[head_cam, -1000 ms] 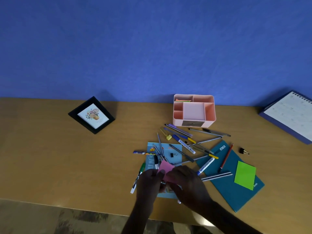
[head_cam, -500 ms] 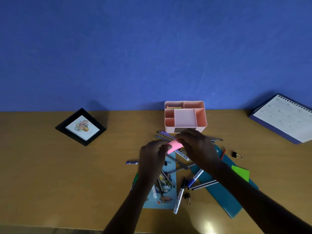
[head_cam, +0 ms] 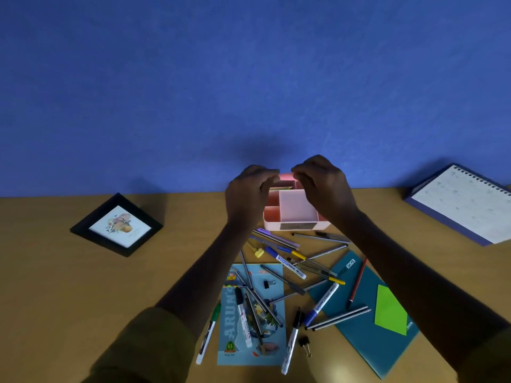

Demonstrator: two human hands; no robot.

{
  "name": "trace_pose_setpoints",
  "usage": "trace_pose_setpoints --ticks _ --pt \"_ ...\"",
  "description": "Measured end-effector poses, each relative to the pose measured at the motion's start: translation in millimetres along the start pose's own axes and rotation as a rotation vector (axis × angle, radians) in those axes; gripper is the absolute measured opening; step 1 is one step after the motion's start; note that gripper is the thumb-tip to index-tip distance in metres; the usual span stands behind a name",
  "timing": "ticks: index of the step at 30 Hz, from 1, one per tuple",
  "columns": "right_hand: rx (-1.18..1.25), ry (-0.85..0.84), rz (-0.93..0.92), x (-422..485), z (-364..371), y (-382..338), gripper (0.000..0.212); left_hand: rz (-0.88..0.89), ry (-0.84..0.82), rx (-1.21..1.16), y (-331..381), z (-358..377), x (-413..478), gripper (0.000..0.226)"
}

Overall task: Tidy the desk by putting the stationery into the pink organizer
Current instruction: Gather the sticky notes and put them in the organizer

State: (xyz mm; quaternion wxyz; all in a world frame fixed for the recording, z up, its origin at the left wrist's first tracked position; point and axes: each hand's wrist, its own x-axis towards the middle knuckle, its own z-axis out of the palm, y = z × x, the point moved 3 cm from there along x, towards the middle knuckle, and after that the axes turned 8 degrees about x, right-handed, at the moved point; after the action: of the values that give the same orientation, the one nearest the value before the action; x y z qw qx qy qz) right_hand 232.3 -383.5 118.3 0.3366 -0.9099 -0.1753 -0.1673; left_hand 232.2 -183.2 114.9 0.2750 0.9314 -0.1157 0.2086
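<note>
The pink organizer (head_cam: 293,217) stands at the back of the desk by the blue wall, with coloured notes in its rear left compartment. My left hand (head_cam: 249,194) and my right hand (head_cam: 323,186) hover over its rear part. Between their fingertips they pinch a small pink sticky pad (head_cam: 286,177), mostly hidden. Several pens and markers (head_cam: 293,268) lie scattered in front of the organizer. A green sticky note (head_cam: 390,313) lies on a teal notebook (head_cam: 359,335).
A light blue booklet (head_cam: 240,357) lies under some pens near the front edge, with a green marker (head_cam: 208,333) to its left. A black binder clip (head_cam: 305,345) sits beside it. A black picture frame (head_cam: 117,225) lies at the left, a spiral calendar (head_cam: 464,203) at the right.
Both hands lifted the pink sticky pad from the booklet and carried it away from me, over the pens, to above the organizer's rear part.
</note>
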Motion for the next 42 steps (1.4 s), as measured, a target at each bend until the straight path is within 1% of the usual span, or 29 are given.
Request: trace_pose_setpoints --ticks 4,10,14,20,26,31,36,39,42 --pt "-0.045 -0.025 0.027 13.2 16.3 19.1 0.012 -0.004 -0.026 0.067 -10.4 20.3 12.1 0.014" --pt "-0.086 -0.108 0.07 13.4 45.4 40.2 0.011 -0.038 -0.111 0.13 -31.5 47.8 11.5 0.014" --pt "-0.161 -0.149 0.102 10.5 57.9 48.7 0.011 -0.046 -0.173 0.184 -40.1 59.1 11.4 0.012" --pt "-0.213 -0.221 0.155 9.1 70.3 55.0 0.02 -0.027 -0.282 0.262 -49.6 74.9 14.1 0.012" --pt "-0.236 -0.257 0.167 8.4 77.8 60.7 0.027 -0.047 -0.339 0.288 -53.1 83.4 15.6 0.011" --pt "-0.29 -0.286 0.152 7.7 81.3 60.9 0.033 -0.079 -0.356 0.319 -54.1 87.0 14.1 0.015" --pt "-0.255 -0.294 0.163 5.5 81.0 58.2 0.038 -0.11 -0.365 0.294 -54.3 87.7 12.4 0.017" --pt "-0.19 -0.257 0.17 5.4 72.3 54.4 0.039 -0.136 -0.303 0.267 -52.7 83.3 11.8 0.014" --pt "-0.149 -0.212 0.207 1.5 61.6 51.0 0.032 -0.164 -0.202 0.201 -42.5 77.5 8.8 0.013"
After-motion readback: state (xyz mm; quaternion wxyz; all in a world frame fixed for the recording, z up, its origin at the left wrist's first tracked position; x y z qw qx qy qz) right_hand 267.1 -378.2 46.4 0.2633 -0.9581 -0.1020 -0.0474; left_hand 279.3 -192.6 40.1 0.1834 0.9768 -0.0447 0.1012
